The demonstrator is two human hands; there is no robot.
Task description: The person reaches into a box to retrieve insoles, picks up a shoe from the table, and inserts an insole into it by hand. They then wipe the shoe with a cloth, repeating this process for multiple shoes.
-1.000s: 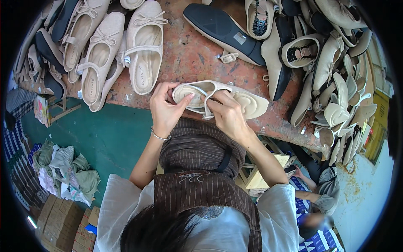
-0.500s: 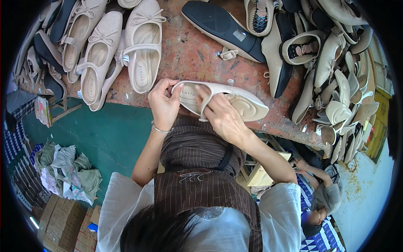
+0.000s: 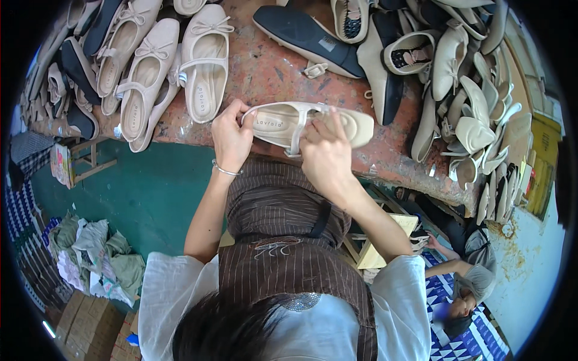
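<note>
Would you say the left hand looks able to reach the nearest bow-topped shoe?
Probably yes: nothing blocks the bow-topped shoe, though the left hand pinches the held shoe.

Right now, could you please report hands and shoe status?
Left hand gripping beige shoe at heel. Right hand on it, near strap. Other shoes crowd the bench beyond.

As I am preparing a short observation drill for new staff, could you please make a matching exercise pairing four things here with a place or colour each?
Things:
1. Left hand
2. Right hand
3. Apron
4. Floor

Places or colours:
A. Green
B. By the strap
C. Brown with pale stripes
D. At the back end of the held shoe

Pairs: 1-D, 2-B, 3-C, 4-A
</note>
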